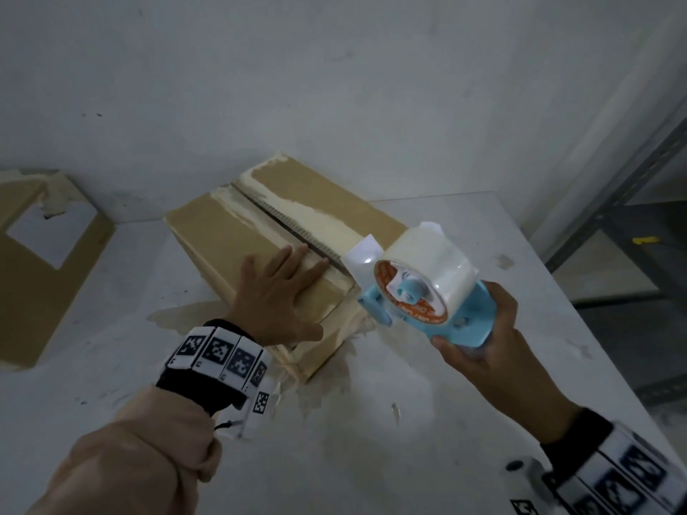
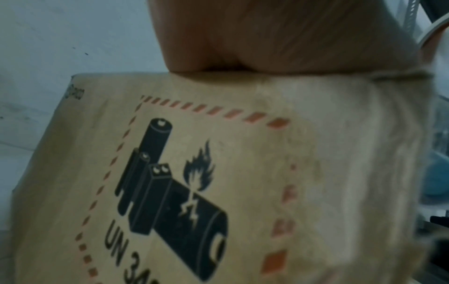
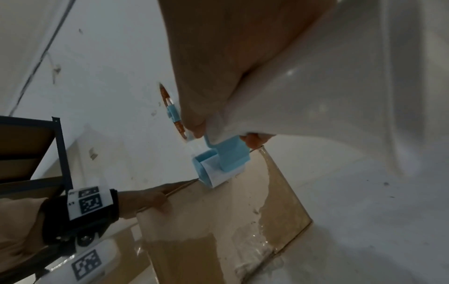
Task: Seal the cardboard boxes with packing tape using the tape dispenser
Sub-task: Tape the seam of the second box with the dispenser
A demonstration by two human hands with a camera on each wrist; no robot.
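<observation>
Box point(image 1: 282, 254) is lying mid-table, its seam point(image 1: 293, 232) running from five toward eleven o'clock. I'm pressing my flat left hand point(image 1: 277, 295) on it while my right hand point(image 1: 483, 343) is gripping the dispenser point(image 1: 412, 288) at the seam's near end.

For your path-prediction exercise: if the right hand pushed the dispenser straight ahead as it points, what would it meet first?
Probably the cardboard box, near its open top seam; the right hand aims the tape dispenser there, though depth is unclear.

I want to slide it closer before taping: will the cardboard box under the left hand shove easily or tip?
The cardboard box looks low and broad, lying flat on the table, so tipping seems unlikely. Old tape residue around its base may make it drag. The left hand presses flat beside the open seam; the flaps might flex.
</observation>
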